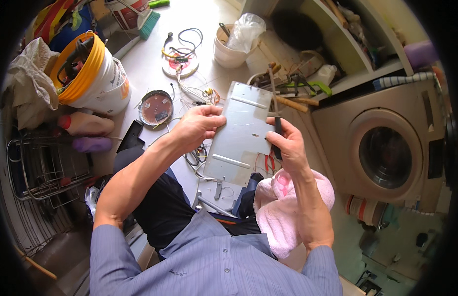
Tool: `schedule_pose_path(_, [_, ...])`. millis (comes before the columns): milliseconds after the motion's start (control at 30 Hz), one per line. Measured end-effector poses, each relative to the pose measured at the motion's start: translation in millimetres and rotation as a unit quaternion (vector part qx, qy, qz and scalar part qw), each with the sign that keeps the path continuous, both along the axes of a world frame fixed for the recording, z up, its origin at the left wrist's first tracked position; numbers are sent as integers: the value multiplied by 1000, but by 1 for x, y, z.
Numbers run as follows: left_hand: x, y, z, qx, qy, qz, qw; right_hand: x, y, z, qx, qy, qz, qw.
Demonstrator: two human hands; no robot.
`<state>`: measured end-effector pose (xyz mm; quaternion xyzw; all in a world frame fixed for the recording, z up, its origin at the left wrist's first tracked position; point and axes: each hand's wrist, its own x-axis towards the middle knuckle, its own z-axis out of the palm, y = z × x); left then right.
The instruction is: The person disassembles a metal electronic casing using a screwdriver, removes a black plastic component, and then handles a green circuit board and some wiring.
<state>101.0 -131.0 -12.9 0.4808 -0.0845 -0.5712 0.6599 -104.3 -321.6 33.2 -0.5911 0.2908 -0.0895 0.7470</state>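
Note:
A flat grey metal panel (239,133) with two raised ribs and a small slot is held up in front of me, tilted. Closed on its left edge, my left hand (202,126) pinches it between thumb and fingers. My right hand (288,143) grips the right edge, thumb on the face near the slot. In that same hand is a black-handled tool (278,135); a long thin piece runs up beyond its handle, but I cannot tell the tool's kind. A pink towel (283,212) lies by my right forearm, over my leg.
Beyond the panel, wires and a round part (179,64) lie on the floor, with a brown disc (156,108) nearer. A yellow-rimmed bucket (81,74) stands left, a white bucket (234,49) ahead. On the right is a front-loading washing machine (387,153); a wire rack (46,167) sits far left.

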Motion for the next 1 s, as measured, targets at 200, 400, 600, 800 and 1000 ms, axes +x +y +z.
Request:
schedule_pose_path(200, [-24, 13, -23, 77, 41, 4, 996, -4, 3, -19, 11, 45, 41, 998])
schedule_pose_path(400, [-32, 19, -46, 118, 52, -18, 991, 1, 6, -20, 12, 101, 58, 993])
schedule_pose_path(600, [-35, 16, -44, 122, 57, -33, 990, -2, 3, -38, 29, 100, 44, 994])
schedule_pose_path(800, [-29, 14, -38, 119, 61, -34, 990, 5, 1, -34, 39, 103, 37, 993])
schedule_pose_path(1000, [-24, 12, -39, 131, 51, -40, 989, 9, -1, -30, 37, 114, 47, 992])
